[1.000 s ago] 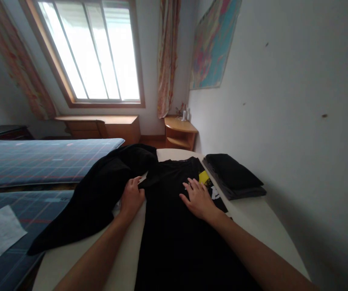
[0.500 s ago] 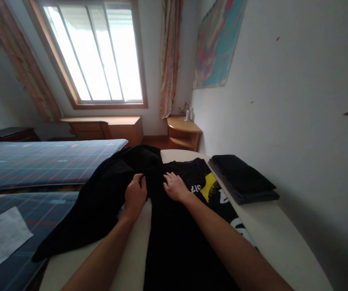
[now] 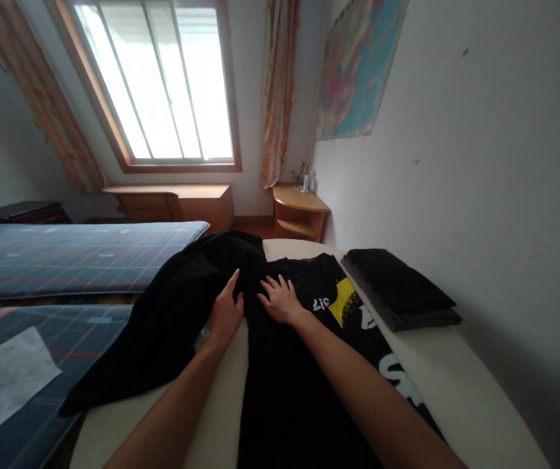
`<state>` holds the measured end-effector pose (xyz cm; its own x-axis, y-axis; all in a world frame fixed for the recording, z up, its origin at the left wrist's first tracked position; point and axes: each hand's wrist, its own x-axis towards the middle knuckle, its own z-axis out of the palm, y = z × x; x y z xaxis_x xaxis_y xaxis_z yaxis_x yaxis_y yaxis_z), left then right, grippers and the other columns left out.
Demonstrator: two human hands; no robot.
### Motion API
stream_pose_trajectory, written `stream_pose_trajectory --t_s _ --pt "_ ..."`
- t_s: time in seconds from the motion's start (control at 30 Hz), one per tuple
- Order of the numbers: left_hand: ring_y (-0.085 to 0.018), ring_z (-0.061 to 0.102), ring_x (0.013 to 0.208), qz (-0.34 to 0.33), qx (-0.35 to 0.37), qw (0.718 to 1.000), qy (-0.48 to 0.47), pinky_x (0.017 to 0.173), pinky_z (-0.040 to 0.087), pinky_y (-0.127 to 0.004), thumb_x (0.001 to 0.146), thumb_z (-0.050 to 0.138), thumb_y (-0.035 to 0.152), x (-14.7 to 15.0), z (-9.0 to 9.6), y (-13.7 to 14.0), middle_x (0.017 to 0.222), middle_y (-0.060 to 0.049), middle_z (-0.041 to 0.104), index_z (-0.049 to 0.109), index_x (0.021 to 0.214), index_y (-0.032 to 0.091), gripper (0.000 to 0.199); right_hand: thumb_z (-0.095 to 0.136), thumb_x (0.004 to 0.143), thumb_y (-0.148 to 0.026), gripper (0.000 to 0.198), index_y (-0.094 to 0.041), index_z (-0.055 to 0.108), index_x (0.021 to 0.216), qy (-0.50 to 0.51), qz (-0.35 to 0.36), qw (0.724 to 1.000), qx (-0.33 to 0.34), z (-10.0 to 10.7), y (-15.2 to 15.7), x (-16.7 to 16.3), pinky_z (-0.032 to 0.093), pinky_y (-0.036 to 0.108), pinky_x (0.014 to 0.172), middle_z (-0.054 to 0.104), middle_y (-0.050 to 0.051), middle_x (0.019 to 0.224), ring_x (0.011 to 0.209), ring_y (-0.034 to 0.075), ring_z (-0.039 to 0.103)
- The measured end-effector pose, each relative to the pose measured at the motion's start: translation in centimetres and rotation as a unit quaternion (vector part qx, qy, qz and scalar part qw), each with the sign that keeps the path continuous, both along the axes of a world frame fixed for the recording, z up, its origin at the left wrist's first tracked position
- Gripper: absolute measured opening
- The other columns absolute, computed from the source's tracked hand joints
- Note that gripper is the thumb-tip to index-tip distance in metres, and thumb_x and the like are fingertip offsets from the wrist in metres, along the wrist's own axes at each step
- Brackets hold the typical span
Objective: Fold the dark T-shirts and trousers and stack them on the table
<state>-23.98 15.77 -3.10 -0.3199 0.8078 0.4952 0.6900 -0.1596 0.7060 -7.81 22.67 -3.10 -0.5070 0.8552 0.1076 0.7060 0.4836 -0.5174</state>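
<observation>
While resting on black printed T-shirt (image 3: 284, 371) with fanned right hand (image 3: 280, 299), gripping nothing | stretched beneath, lengthwise away from viewer, on cream table (image 3: 456, 391) | just beside its left edge with nearer left hand (image 3: 226, 312) (thumb and index parted, nothing seen between)

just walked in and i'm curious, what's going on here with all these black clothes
A person is handling a printed black shirt laid out on a pale table. The right grip rests on its upper part, fingers spread. The left grip is open by the shirt's left side, over a loose black garment that hangs partly off the table. A stack of folded dark clothes lies to the right.
</observation>
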Motion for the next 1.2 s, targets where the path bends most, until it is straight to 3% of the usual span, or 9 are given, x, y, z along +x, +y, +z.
stream_pose_trajectory --t_s 0.1,0.2,0.27,0.37,0.47,0.6,0.77,0.97,1.2 --pt "-0.023 0.061 0.123 -0.016 0.022 1.000 0.015 0.109 0.046 -0.039 0.088 0.052 0.009 -0.1 -0.2 0.1 0.139 -0.008 0.061 0.052 0.142 0.022 0.055 0.045 0.099 -0.040 0.042 -0.020 0.059 0.133 0.089 -0.006 0.996 -0.028 0.6 0.2 0.4 0.013 0.051 0.120 0.055 0.009 0.145 0.143 0.029 0.036" --pt "-0.021 0.066 0.113 -0.035 0.043 0.997 0.054 0.103 0.050 -0.038 0.090 0.050 0.010 0.1 -0.1 0.1 0.129 -0.007 0.067 0.055 0.139 0.023 0.050 0.029 0.103 -0.052 0.052 -0.019 0.055 0.133 0.144 -0.022 0.988 -0.054 1.5 0.3 0.9 0.039 0.040 0.107 0.071 0.009 0.119 0.117 0.021 0.063" --pt "-0.021 0.067 0.109 -0.074 0.051 0.991 0.097 0.100 0.052 -0.037 0.092 0.049 0.010 0.7 0.1 -0.2 0.122 -0.007 0.069 0.056 0.137 0.024 0.047 0.031 0.100 -0.061 0.060 -0.015 0.056 0.130 0.231 -0.036 0.966 -0.109 2.2 0.4 1.0 0.050 0.034 0.093 0.074 0.009 0.104 0.099 0.020 0.069" --pt "-0.020 0.066 0.110 -0.139 0.055 0.979 0.139 0.097 0.053 -0.035 0.093 0.049 0.012 1.8 0.5 -0.9 0.125 -0.006 0.067 0.056 0.135 0.025 0.044 0.054 0.093 -0.059 0.058 -0.011 0.059 0.124 0.331 -0.062 0.925 -0.175 2.6 0.8 1.1 0.054 0.031 0.079 0.074 0.010 0.097 0.080 0.019 0.070" --pt "-0.019 0.066 0.110 -0.167 0.045 0.975 0.141 0.095 0.053 -0.032 0.093 0.050 0.012 2.6 0.9 -1.6 0.127 -0.004 0.065 0.055 0.133 0.027 0.043 0.064 0.089 -0.037 0.041 -0.010 0.061 0.120 0.334 -0.092 0.922 -0.172 2.4 1.5 1.3 0.055 0.028 0.070 0.073 0.009 0.093 0.072 0.016 0.068" --pt "-0.021 0.063 0.113 -0.151 0.032 0.977 0.144 0.098 0.051 -0.035 0.089 0.056 0.012 2.9 0.9 -1.8 0.132 -0.006 0.059 0.049 0.136 0.028 0.050 0.057 0.086 -0.016 0.029 -0.013 0.062 0.115 0.330 -0.132 0.922 -0.154 2.0 2.2 2.2 0.052 0.024 0.063 0.068 0.003 0.081 0.067 0.014 0.064" --pt "-0.027 0.060 0.117 -0.096 -0.044 0.985 0.137 0.097 0.050 -0.040 0.078 0.065 0.008 2.2 -0.2 -1.9 0.136 -0.013 0.055 0.045 0.139 0.021 0.066 0.053 0.085 -0.017 0.029 -0.014 0.062 0.112 0.317 -0.160 0.926 -0.128 2.3 2.6 4.2 0.048 0.023 0.055 0.061 -0.001 0.071 0.057 0.013 0.056" --pt "-0.023 0.067 0.092 -0.063 -0.134 0.979 0.140 0.080 0.051 -0.033 0.080 0.059 0.008 1.6 -0.4 -2.6 0.104 -0.007 0.068 0.060 0.116 0.021 0.038 0.059 0.086 -0.025 0.028 -0.017 0.060 0.113 0.284 -0.179 0.938 -0.091 1.7 3.0 6.6 0.052 0.025 0.063 0.064 0.001 0.082 0.068 0.014 0.061" --pt "-0.018 0.063 0.082 -0.131 -0.097 0.978 0.128 0.080 0.049 -0.030 0.083 0.056 0.012 1.2 0.2 -3.4 0.095 -0.003 0.068 0.064 0.094 0.021 0.017 0.071 0.079 -0.019 0.048 -0.019 0.056 0.124 0.196 -0.168 0.959 -0.115 1.0 2.6 7.8 0.053 0.023 0.055 0.065 0.002 0.092 0.064 0.012 0.061"
